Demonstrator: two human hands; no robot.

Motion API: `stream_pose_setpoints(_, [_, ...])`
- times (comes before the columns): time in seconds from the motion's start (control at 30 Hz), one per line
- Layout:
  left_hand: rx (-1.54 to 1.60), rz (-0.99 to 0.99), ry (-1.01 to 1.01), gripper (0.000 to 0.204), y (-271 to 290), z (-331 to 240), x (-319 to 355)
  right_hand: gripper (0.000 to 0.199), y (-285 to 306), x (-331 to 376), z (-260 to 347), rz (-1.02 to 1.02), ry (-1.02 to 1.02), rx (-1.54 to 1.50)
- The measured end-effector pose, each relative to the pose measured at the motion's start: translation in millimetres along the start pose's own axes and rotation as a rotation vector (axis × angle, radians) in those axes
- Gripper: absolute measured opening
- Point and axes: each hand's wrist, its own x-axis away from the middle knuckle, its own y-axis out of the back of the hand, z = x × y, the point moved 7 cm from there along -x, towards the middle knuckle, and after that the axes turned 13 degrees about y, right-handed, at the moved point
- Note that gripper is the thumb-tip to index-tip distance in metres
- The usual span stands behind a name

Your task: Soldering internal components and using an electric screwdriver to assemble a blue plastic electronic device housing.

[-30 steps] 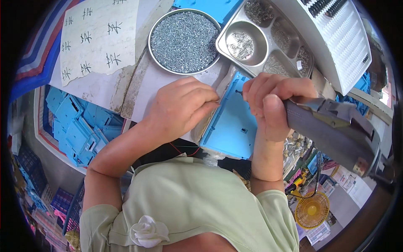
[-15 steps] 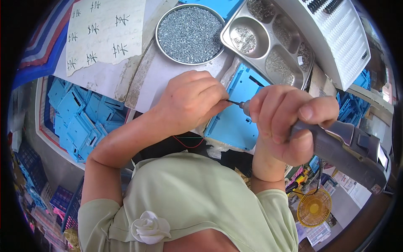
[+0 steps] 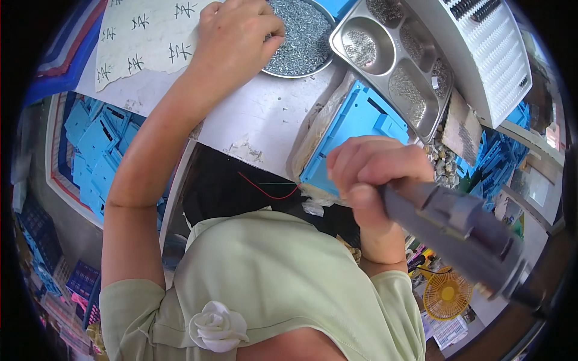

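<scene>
My left hand is over the left side of a round metal pan full of small silver screws. Its fingers are curled with the tips down among the screws; whether they pinch any is hidden. Wrapped round the grip of a grey power screwdriver, my right hand hovers over the near end of a blue plastic panel. The tool's body points back to the lower right and is blurred, and its bit is hidden behind my hand. The panel lies on a pad with a small blue piece on it.
A steel compartment tray with small metal parts stands beyond the panel. Right of it is a white slotted rack with black parts. A bin at left holds several blue panels. Torn paper lies at far left; a red wire hangs at the table edge.
My left hand has left the screwdriver's bit and moved up and left to the pan of screws. My right hand has drawn the screwdriver down and left, away from the panel's middle.
</scene>
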Motion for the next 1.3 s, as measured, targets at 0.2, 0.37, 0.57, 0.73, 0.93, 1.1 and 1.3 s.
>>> stream_pose_setpoints(0.2, [0.065,-0.027,-0.107,0.014,8,-9,6,0.027,-5,1,-7,-0.013,0.044,-0.054])
stream_pose_setpoints(0.37, [0.500,0.227,-0.291,0.019,10,-68,71,0.029,11,-18,24,-0.035,0.152,-0.254])
stream_pose_setpoints(0.57, [0.602,0.256,-0.281,0.025,14,-83,90,0.027,10,-17,33,0.058,0.150,-0.213])
stream_pose_setpoints(0.73, [0.540,0.223,-0.349,0.026,17,-87,97,0.029,4,-8,33,0.009,0.118,-0.187])
stream_pose_setpoints(0.93, [0.473,0.303,-0.264,0.034,33,-76,97,0.024,-8,15,28,-0.038,0.113,-0.315])
stream_pose_setpoints(1.1, [0.433,0.169,-0.129,0.036,42,-50,91,0.020,-27,25,20,0.045,0.159,-0.120])
stream_pose_setpoints(1.3, [0.416,0.124,-0.159,0.032,29,-62,88,0.023,-28,28,17,0.089,0.135,-0.053])
